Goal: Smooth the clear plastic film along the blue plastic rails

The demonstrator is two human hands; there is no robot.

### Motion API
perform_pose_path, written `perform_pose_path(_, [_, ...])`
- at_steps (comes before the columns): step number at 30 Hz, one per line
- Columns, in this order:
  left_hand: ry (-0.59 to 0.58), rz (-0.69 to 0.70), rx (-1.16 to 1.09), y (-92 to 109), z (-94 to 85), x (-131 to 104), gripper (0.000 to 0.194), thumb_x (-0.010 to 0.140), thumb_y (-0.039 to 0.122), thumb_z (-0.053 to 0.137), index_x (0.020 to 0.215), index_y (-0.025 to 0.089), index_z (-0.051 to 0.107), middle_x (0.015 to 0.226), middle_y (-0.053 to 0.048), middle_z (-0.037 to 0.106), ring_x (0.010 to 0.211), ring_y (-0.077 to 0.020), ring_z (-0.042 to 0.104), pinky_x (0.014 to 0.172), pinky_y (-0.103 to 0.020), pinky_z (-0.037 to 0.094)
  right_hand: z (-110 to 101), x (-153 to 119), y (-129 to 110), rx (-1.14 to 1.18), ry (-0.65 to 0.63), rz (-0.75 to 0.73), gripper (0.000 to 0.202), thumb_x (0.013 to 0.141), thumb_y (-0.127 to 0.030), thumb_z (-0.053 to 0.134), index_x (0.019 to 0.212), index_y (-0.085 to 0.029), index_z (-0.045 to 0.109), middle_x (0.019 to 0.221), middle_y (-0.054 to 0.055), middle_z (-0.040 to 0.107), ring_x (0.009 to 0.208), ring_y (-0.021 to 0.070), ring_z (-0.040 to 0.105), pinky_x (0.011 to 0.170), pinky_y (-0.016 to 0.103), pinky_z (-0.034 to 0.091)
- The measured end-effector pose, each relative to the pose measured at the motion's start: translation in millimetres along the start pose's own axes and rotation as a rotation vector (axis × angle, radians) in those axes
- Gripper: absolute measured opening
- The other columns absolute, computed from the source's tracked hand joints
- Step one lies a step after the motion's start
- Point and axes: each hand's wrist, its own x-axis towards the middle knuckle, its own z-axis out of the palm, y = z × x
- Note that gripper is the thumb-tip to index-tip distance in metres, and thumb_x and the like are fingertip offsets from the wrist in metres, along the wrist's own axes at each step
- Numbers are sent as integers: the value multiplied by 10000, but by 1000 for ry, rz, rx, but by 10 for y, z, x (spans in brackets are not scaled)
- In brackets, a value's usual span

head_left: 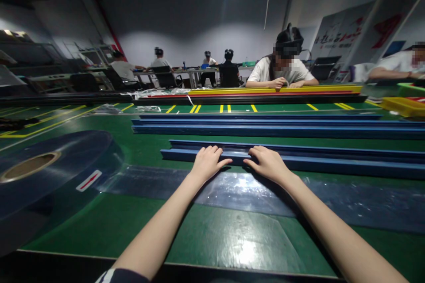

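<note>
A long blue plastic channel (pixel 332 162) lies across the green table in front of me. My left hand (pixel 210 160) is on it near its left end, fingers bent over the near wall and thumb stretched along the front. Close by on the right, my right hand (pixel 266 161) holds the same channel, its thumb pointing at the left one. Nearer to me, a flat strip of clear film (pixel 142 181) runs beneath both forearms. It comes from a large roll of clear film (pixel 66 159) at the left, which has a cardboard core and a red arrow label.
More blue channels (pixel 232 130) lie parallel beyond. Farther back are yellow, red and black strips (pixel 265 92), where a person (pixel 282 62) sits working. A yellow tray (pixel 403 107) stands at the right. Other people sit at desks behind.
</note>
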Motion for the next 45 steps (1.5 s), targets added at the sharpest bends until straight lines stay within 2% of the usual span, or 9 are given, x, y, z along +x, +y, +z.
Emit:
perform_pose_path(5, [-1,-8,43,-72,-8,-50,440,845,580,404,872,185,599,902,-56,643,863,-203,565,729,-308,352,6,-6,1,-55,-22,8,294,890,-419,415,907,-188,597,955,65,641,903,182,575,672,253,359])
perform_pose_path(22, [17,-29,43,-29,24,-50,421,863,548,395,841,171,582,895,-64,642,869,-209,549,721,-319,323,116,-25,21,-109,53,-2,295,892,-424,422,863,-183,591,890,51,644,831,175,579,639,266,319])
perform_pose_path(45, [41,-13,45,-48,72,-54,434,870,553,378,838,169,578,880,-65,643,855,-206,550,716,-320,321,159,-33,32,-121,82,0,304,893,-435,416,852,-184,584,881,50,650,810,176,579,663,278,322])
